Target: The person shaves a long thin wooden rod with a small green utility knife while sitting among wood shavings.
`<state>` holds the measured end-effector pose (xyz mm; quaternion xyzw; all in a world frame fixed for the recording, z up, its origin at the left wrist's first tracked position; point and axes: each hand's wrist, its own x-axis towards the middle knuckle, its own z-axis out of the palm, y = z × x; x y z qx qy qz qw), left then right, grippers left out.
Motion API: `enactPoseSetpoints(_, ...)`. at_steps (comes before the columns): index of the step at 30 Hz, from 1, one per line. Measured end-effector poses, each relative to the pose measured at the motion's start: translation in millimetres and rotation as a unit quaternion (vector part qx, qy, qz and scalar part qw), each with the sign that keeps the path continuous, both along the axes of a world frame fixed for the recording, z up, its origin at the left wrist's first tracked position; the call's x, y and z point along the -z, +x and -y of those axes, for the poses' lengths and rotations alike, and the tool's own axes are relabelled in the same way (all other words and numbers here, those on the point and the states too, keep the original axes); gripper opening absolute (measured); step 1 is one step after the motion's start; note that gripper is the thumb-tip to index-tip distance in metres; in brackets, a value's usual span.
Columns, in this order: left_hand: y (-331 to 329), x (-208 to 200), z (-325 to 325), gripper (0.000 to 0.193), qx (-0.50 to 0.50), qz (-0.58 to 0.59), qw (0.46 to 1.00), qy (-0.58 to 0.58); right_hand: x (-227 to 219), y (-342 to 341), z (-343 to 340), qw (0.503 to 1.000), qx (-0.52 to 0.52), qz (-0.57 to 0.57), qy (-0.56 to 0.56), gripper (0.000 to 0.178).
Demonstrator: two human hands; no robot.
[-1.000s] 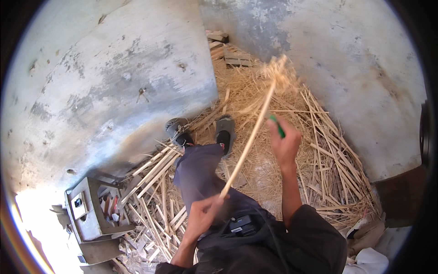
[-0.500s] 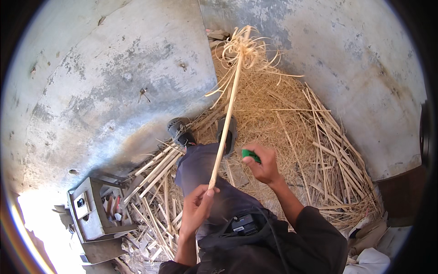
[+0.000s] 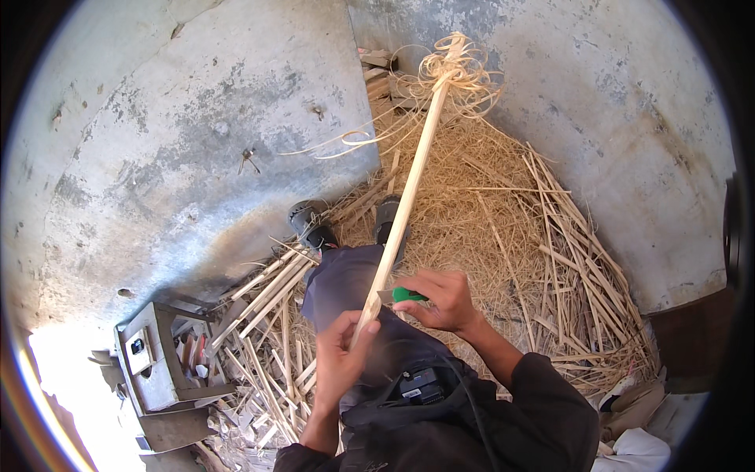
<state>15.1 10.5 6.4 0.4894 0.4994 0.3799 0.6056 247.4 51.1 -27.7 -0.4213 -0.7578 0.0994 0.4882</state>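
A long pale wooden stick [image 3: 412,186] slants up and away from me, its far end fringed with curled shavings [image 3: 464,75]. Near its lower end, my left hand [image 3: 340,355] is closed round it. My right hand [image 3: 442,302] grips a green-handled knife [image 3: 407,294], whose short blade rests against the stick just above my left fingers. A few long curls hang off to the left of the stick's far end.
Straw-like shavings [image 3: 464,204] cover the floor ahead. Split sticks lie in a pile [image 3: 586,283] along the right wall, with more sticks [image 3: 271,291] at the left. A worn wooden box frame [image 3: 161,370] stands lower left. Weathered walls [image 3: 197,141] rise on both sides.
My right hand has moved left and down, bringing the knife blade onto the stick. The stick's far end has swung up and to the right, its shavings shifting along.
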Motion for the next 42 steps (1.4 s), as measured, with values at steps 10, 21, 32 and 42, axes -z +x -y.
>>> enactPoseSetpoints(10,4.0,-4.6,4.2,0.016,-0.015,-0.028,0.999,0.022,-4.4,2.2,-2.2,0.997,0.058,0.028,0.038,0.035)
enactPoseSetpoints(21,3.4,-1.9,8.1,0.016,-0.018,-0.064,0.997,0.044,-3.9,4.8,-3.6,0.994,0.091,0.037,0.053,0.034)
enactPoseSetpoints(32,-1.4,2.7,11.8,0.018,-0.022,-0.094,0.994,0.05,-4.0,3.5,-8.6,0.995,0.094,0.009,0.039,0.034)
enactPoseSetpoints(42,-5.4,8.4,20.4,0.018,-0.011,-0.084,0.996,0.03,-12.6,15.0,-21.2,0.99,0.138,-0.033,0.018,0.03)
